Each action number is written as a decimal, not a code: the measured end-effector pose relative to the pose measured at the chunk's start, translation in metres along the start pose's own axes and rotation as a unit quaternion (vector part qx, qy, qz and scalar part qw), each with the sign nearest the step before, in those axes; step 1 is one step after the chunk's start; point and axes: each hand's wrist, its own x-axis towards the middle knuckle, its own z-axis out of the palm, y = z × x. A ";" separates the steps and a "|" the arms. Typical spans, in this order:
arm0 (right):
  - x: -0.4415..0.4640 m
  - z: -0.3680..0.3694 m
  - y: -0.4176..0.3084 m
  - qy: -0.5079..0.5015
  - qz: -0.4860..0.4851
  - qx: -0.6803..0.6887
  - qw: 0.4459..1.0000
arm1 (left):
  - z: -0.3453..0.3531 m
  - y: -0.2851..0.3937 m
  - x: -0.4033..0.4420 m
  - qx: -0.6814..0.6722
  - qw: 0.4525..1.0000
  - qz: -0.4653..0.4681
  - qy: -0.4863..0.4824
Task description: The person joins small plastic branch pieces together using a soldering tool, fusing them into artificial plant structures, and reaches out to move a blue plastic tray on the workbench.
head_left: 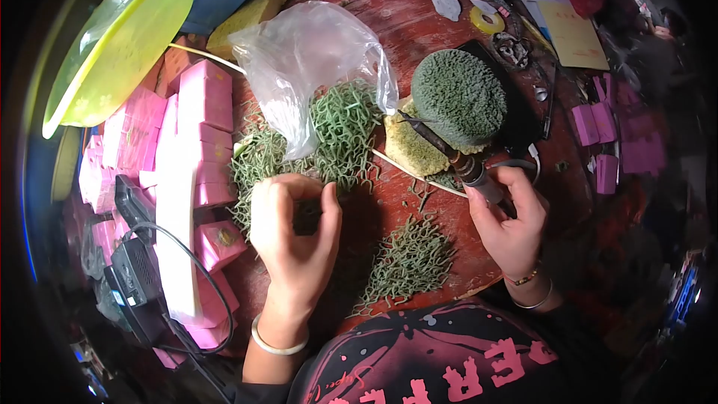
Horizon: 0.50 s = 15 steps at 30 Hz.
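A pen-shaped tool (473, 172) is held in the fingers of the right hand (516, 217), its tip directed far-left, close by a round green block (458, 93). The fingers of the left hand (283, 230) are curled to a narrow gap at the near edge of a heap of green curled pieces (258, 153); whether anything is pinched cannot be told. A smaller pile (411, 258) is spread between the hands on the red counter (393, 22).
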 end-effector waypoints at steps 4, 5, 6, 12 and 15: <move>0.001 -0.011 0.006 0.010 -0.045 -0.016 0.999 | 0.002 0.013 -0.003 -0.236 0.967 -0.095 0.000; 0.000 -0.016 0.006 0.005 -0.045 -0.023 0.999 | 0.001 0.018 -0.005 -0.343 0.923 -0.176 -0.014; -0.001 -0.024 0.003 -0.005 -0.024 -0.049 0.999 | -0.002 0.015 -0.006 -0.394 0.896 -0.192 -0.070; -0.010 -0.051 0.012 -0.051 -0.065 -0.198 0.977 | 0.003 0.021 -0.008 -0.603 0.728 -0.302 -0.125; -0.015 -0.049 0.015 -0.031 -0.069 -0.183 0.980 | 0.002 0.023 -0.006 -0.615 0.696 -0.343 -0.138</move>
